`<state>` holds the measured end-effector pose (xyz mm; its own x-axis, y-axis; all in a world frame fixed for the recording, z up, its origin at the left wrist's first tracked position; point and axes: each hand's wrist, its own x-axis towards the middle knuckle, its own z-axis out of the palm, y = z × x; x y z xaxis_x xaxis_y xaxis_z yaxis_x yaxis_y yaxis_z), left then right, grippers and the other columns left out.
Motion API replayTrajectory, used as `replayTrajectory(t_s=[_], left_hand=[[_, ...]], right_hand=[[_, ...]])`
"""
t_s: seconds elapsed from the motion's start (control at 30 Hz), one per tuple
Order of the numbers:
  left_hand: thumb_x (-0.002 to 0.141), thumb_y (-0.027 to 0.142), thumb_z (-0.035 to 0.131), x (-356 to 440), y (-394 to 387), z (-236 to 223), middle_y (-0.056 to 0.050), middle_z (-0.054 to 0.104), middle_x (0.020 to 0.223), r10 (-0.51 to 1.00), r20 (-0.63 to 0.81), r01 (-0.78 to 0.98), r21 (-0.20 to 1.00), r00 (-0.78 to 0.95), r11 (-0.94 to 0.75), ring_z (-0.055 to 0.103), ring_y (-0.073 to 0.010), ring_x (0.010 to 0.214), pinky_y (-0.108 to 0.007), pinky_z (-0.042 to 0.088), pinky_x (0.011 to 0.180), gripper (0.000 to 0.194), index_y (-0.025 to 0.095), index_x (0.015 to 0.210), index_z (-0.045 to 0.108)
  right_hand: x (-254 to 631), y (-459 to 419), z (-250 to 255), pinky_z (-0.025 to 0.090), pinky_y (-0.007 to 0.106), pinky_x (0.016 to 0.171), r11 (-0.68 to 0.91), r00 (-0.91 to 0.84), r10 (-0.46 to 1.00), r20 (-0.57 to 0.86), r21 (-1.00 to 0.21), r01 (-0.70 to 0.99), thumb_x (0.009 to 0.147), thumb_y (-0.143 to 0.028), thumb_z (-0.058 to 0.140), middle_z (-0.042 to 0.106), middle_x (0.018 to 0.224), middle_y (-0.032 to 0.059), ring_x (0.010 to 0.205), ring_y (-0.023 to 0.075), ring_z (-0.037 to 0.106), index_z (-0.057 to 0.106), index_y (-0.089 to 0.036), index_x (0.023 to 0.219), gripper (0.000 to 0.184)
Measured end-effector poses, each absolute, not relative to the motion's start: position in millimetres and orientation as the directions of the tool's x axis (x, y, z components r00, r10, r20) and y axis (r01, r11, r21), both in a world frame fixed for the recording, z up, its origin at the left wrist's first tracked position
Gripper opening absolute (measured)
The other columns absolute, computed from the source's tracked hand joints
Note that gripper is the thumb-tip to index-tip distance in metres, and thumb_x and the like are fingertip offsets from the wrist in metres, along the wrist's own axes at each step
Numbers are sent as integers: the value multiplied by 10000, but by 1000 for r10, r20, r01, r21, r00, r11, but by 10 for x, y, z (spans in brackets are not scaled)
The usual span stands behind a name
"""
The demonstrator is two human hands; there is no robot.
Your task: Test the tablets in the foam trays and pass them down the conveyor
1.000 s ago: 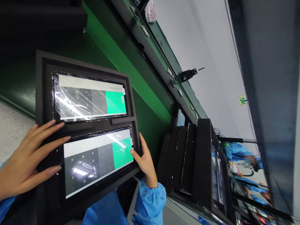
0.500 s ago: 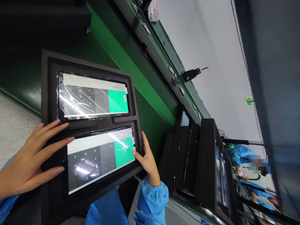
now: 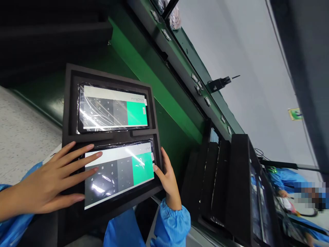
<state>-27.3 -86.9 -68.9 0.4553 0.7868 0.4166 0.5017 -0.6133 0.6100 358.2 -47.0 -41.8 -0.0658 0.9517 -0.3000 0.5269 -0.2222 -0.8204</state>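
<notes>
A black foam tray holds two tablets, one in each compartment, both lit with a calculator-style keypad and a green block. Loose, shiny clear film covers the upper tablet. My left hand lies with fingers spread over the left end of the lower tablet, its fingertips at the screen. At the tray's right edge, my right hand grips the tray, with the thumb on top near the small white labels and the fingers along the outer side.
Under the tray lies a green bench surface. Dark foam trays are stacked at the right. A black tool with a thin tip juts from the green rail. Another person in blue is at far right.
My left hand has moved right, its fingers reaching further over the lower tablet's screen. The whole scene has shifted right in view. My right hand keeps its place on the tray edge.
</notes>
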Motion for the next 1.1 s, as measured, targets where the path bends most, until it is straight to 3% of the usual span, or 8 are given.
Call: replayTrajectory(t_s=[0.13, 0.27, 0.37, 0.53, 0.73, 0.97, 1.03, 1.1], left_hand=[[918, 495, 644, -355, -942, -785, 76, 546, 1482, 835, 395, 433, 722, 382, -540, 410, -201, 1472, -387, 119, 1312, 473, 414, 1379, 573], [929, 417, 475, -438, -931, -815, 76, 355, 1628, 844, 386, 436, 730, 372, -526, 256, -244, 1547, -375, 123, 1311, 599, 375, 1522, 406], [875, 364, 440, -483, -887, -820, 75, 272, 1659, 829, 376, 454, 704, 415, -547, 191, -262, 1564, -385, 102, 1315, 699, 364, 1561, 309], [852, 381, 457, -494, -874, -848, 96, 289, 1647, 826, 366, 466, 694, 428, -549, 232, -249, 1549, -370, 105, 1326, 714, 389, 1551, 312], [829, 419, 464, -480, -919, -856, 129, 330, 1624, 858, 332, 476, 724, 393, -499, 280, -250, 1530, -349, 141, 1326, 713, 452, 1530, 334], [828, 395, 449, -470, -887, -896, 117, 324, 1632, 821, 366, 489, 669, 437, -559, 288, -228, 1529, -348, 116, 1338, 734, 413, 1549, 313], [809, 395, 460, -493, -874, -923, 79, 336, 1633, 792, 414, 478, 638, 448, -604, 297, -234, 1527, -338, 131, 1334, 754, 368, 1552, 332], [798, 393, 466, -517, -871, -933, 52, 346, 1630, 776, 440, 467, 624, 452, -626, 305, -238, 1523, -332, 144, 1330, 765, 337, 1552, 345]], right_hand=[[3619, -484, -391, 215, 477, 1289, -190, -125, 946, -298, -826, 532, 898, -436, 721, 313, 1680, -1, 1556, 272, 294, 314, -356, 1591, 808], [3629, -483, -344, 184, 483, 1294, -146, -191, 932, -309, -800, 582, 852, -391, 772, 244, 1705, 6, 1571, 285, 246, 232, -342, 1618, 939], [3583, -462, -346, 185, 474, 1294, -137, -177, 937, -301, -783, 607, 862, -390, 760, 237, 1708, 14, 1571, 287, 245, 223, -337, 1622, 932], [3532, -434, -397, 248, 454, 1277, -130, -97, 965, -245, -761, 635, 909, -422, 704, 343, 1666, 38, 1545, 279, 314, 294, -328, 1604, 812], [3626, -476, -351, 199, 498, 1283, -140, -186, 927, -324, -764, 630, 842, -413, 781, 245, 1705, 30, 1562, 296, 270, 217, -339, 1623, 966], [3511, -382, -407, 338, 492, 1233, -82, -97, 975, -201, -727, 682, 903, -446, 699, 379, 1642, 124, 1515, 295, 381, 240, -264, 1621, 872], [3437, -473, -367, 359, 520, 1217, -14, -79, 992, -97, -710, 704, 925, -393, 674, 395, 1633, 122, 1504, 298, 400, 260, -283, 1611, 808], [3341, -648, -307, 288, 573, 1241, 132, -119, 991, 63, -637, 760, 953, -305, 624, 419, 1623, 83, 1518, 301, 373, 381, -320, 1552, 646]])
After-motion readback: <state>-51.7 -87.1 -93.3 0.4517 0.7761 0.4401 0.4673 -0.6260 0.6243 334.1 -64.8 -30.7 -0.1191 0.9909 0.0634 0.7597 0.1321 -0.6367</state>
